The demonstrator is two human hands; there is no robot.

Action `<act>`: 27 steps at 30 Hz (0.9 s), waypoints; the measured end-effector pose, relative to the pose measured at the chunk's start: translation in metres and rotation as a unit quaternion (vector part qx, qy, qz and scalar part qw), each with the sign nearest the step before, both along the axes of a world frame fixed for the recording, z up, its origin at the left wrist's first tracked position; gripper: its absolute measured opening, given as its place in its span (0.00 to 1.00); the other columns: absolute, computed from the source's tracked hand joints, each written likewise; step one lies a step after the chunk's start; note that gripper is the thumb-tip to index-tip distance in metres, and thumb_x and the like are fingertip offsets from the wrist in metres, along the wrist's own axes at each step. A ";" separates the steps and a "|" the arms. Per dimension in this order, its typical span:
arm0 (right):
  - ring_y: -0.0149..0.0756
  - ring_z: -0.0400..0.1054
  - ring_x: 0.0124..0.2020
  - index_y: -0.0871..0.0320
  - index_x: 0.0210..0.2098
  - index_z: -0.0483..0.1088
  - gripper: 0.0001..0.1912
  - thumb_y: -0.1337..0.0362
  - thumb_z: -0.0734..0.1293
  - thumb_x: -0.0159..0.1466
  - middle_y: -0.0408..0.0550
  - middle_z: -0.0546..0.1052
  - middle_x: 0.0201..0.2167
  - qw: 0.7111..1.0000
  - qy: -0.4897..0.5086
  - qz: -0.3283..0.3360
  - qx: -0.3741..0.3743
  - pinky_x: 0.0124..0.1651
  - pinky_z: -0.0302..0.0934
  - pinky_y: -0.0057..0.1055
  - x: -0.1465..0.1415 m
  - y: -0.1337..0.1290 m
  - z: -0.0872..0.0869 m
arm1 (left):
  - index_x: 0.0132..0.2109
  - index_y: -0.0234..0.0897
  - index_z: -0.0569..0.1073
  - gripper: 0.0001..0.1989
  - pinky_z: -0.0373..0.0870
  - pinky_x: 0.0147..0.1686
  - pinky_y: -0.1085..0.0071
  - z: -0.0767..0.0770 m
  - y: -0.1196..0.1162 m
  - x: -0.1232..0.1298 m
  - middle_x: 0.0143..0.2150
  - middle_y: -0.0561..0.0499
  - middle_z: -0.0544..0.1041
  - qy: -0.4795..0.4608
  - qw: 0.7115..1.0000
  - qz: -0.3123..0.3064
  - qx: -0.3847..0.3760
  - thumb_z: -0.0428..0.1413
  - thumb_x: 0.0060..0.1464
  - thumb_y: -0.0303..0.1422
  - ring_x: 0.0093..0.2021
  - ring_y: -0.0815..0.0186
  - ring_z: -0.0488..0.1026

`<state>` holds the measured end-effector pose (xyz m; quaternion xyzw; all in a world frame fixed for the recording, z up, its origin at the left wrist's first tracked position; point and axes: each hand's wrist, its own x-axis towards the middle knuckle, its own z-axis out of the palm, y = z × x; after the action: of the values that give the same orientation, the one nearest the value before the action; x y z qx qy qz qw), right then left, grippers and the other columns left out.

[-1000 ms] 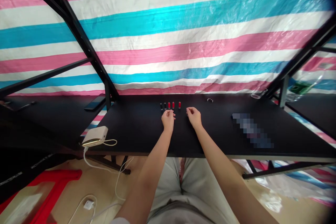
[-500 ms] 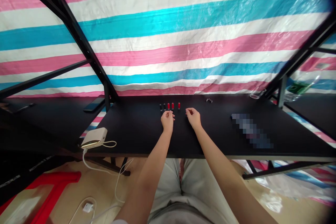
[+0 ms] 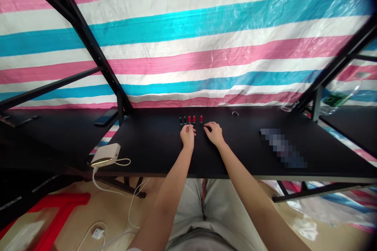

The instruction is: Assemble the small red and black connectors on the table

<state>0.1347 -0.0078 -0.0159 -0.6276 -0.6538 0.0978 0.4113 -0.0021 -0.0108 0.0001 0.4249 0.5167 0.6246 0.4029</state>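
Several small capped cylinders stand in a row on the black table point(image 3: 153, 145): one black cylinder point(image 3: 180, 120), another black cylinder point(image 3: 185, 120), a red cylinder point(image 3: 189, 119), a second red cylinder point(image 3: 194, 119) and, set a little apart to the right, a third red cylinder point(image 3: 201, 119). Just in front of the row is my left hand point(image 3: 187, 135), its fingers curled closed; whether anything is in them is hidden. My right hand point(image 3: 215, 133) rests near the rightmost red cylinder, thumb and forefinger apart, not touching it, with nothing visible between them.
Small shiny dark pieces point(image 3: 235, 113) lie at the back right. A blurred-out dark item point(image 3: 281, 147) is further right. On the left are a white box point(image 3: 106, 153) with cables and a phone point(image 3: 105, 117). Black frame bars point(image 3: 100, 59) flank a striped sheet point(image 3: 206, 59).
My right hand has shifted left toward the rightmost red cylinder, and its pinched fingers have spread apart. My left hand and the row of cylinders stay put.
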 end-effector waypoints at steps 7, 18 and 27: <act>0.43 0.48 0.59 0.53 0.54 0.60 0.22 0.55 0.53 0.62 0.50 0.59 0.57 0.976 -0.194 0.066 -0.069 0.57 0.42 0.47 -0.012 0.000 -0.003 | 0.30 0.33 0.69 0.08 0.59 0.19 0.78 0.001 0.001 -0.001 0.21 0.54 0.68 -0.017 1.000 0.003 -0.005 0.50 0.47 0.34 0.16 0.76 0.63; 0.42 0.43 0.61 0.55 0.58 0.52 0.26 0.52 0.49 0.63 0.49 0.53 0.60 0.961 -0.241 0.069 -0.116 0.58 0.36 0.51 -0.021 0.013 -0.002 | 0.29 0.33 0.68 0.08 0.57 0.17 0.79 0.007 0.000 0.001 0.20 0.54 0.68 -0.032 0.999 0.006 -0.014 0.50 0.46 0.34 0.15 0.76 0.62; 0.39 0.60 0.49 0.57 0.48 0.64 0.17 0.61 0.54 0.62 0.53 0.67 0.48 0.993 -0.087 0.075 0.041 0.51 0.55 0.40 -0.013 0.006 0.000 | 0.30 0.33 0.70 0.09 0.57 0.17 0.79 0.008 -0.002 0.002 0.21 0.54 0.68 -0.037 0.999 -0.005 -0.011 0.51 0.47 0.35 0.16 0.76 0.63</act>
<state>0.1214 -0.0015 -0.0155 -0.5657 -0.7356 0.0466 0.3697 -0.0004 -0.0127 0.0080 0.3998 0.5065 0.6319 0.4293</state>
